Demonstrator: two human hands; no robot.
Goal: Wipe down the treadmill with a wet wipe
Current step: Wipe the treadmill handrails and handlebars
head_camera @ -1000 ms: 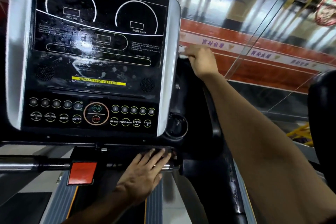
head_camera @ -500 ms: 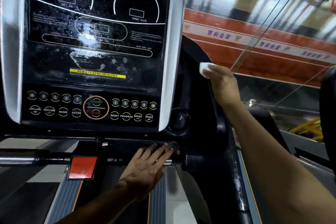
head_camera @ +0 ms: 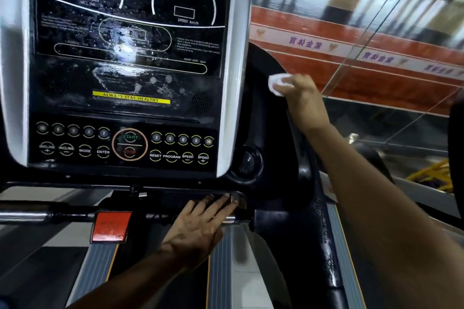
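Note:
The treadmill's black console (head_camera: pixel 130 63) with silver side trims fills the upper left; its screen shows wet smears. To its right curves the black side housing (head_camera: pixel 266 118). My right hand (head_camera: pixel 302 100) presses a white wet wipe (head_camera: pixel 277 83) against the upper part of that housing, fingers curled over the wipe. My left hand (head_camera: pixel 200 226) rests flat with straight fingers on the crossbar (head_camera: pixel 27 216) under the console.
A red safety tab (head_camera: pixel 110 227) hangs on the crossbar left of my left hand. A round cup holder (head_camera: pixel 247 162) sits at the console's lower right. The belt and grey side rails (head_camera: pixel 344 246) run below. Glass panels and a red wall lie right.
My right hand with the wipe slid down from the console's upper right edge along the black side housing. My left hand stayed on the crossbar.

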